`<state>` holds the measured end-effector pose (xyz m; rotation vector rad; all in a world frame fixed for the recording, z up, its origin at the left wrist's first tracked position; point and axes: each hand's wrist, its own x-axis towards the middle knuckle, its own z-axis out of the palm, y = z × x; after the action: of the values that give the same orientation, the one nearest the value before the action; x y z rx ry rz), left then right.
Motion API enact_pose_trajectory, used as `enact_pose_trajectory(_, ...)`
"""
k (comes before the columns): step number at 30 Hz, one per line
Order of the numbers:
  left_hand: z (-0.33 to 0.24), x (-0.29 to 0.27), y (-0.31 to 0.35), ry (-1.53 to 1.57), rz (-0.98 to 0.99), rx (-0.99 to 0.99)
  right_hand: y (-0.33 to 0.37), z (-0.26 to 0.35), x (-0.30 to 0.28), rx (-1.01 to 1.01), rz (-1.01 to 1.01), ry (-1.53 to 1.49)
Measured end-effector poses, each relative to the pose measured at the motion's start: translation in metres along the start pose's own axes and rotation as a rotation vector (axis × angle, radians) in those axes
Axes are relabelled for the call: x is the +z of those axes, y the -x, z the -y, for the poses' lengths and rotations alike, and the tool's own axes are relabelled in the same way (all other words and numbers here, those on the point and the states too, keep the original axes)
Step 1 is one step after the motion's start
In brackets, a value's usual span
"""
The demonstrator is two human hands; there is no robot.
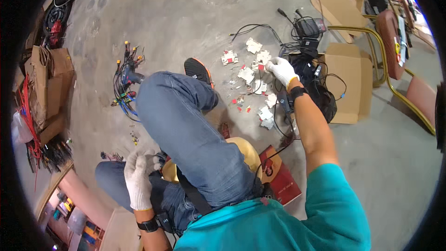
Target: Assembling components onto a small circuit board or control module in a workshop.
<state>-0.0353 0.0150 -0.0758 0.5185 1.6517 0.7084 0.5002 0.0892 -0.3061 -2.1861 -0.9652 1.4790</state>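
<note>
My right hand (282, 70), in a white knit glove, reaches out to a scatter of white plastic housings on the floor. Its fingers are pinched at the edge of a white plastic housing (263, 57) with a red part. Around it lie more pieces, among them a red-marked housing (229, 57) and a pale housing (253, 45). My left hand (137, 171), also gloved, is raised beside my bent left leg. Its fingers are curled together, and whatever they may hold is too small and blurred to name.
Cables and a dark bag (320, 95) lie right of the housings, beside an opened cardboard box (348, 83). A gold-framed chair (388, 51) stands further right. Wires with yellow connectors (125, 72) lie left of my shoe (197, 70). A red box (281, 176) is near my seat.
</note>
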Motion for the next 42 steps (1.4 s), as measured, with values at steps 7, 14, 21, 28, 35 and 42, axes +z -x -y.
enact_pose_trajectory(7,0.005,0.024,-0.008,-0.174,-0.022,-0.165,-0.074,-0.102,0.024,0.194,-0.168,0.649)
enact_pose_trajectory(14,0.009,0.029,-0.016,-0.256,-0.064,-0.171,-0.094,-0.1,0.041,0.302,-0.028,0.828)
enact_pose_trajectory(21,0.007,0.029,-0.025,-0.328,-0.033,-0.195,-0.082,-0.091,0.015,0.204,-0.2,0.691)
enact_pose_trajectory(28,0.02,0.013,-0.027,-0.314,-0.124,-0.254,-0.061,-0.1,0.027,0.328,-0.153,0.855)
enact_pose_trajectory(35,0.027,0.011,-0.021,-0.278,-0.194,-0.265,-0.083,-0.115,0.042,0.246,-0.152,0.851)
enact_pose_trajectory(42,0.052,-0.014,-0.022,-0.235,-0.218,-0.266,-0.071,-0.114,0.045,0.164,-0.324,0.783)
